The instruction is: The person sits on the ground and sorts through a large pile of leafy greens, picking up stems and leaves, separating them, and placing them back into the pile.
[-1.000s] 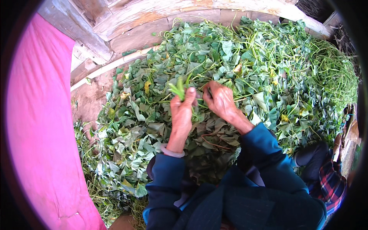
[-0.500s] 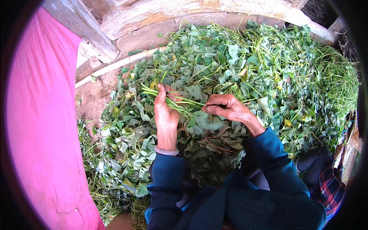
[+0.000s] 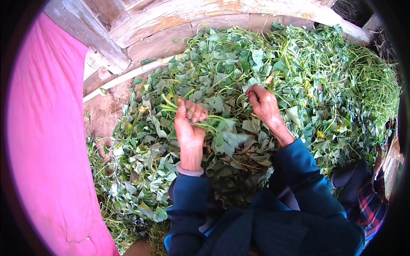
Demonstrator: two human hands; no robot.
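Stems: a small bunch of green leafy stems is clamped in the left hand, fingers curled tight round it, cut ends poking out to the left and leaves trailing to the right, just above the heap. The right hand is apart from the bunch, to its right, fingers bent and pinching at a thin vine on the heap; what exactly it grips cannot be told. Heap of greens: heart-shaped leaves and tangled vines, covering the ground from the person's knees to a weathered timber beam. A pale pipe runs along the bare earth at left. Pink cloth fills the left edge. Judgement: gathering is in hand; adding another stem calls for loosening the left grip without dropping the bunch.
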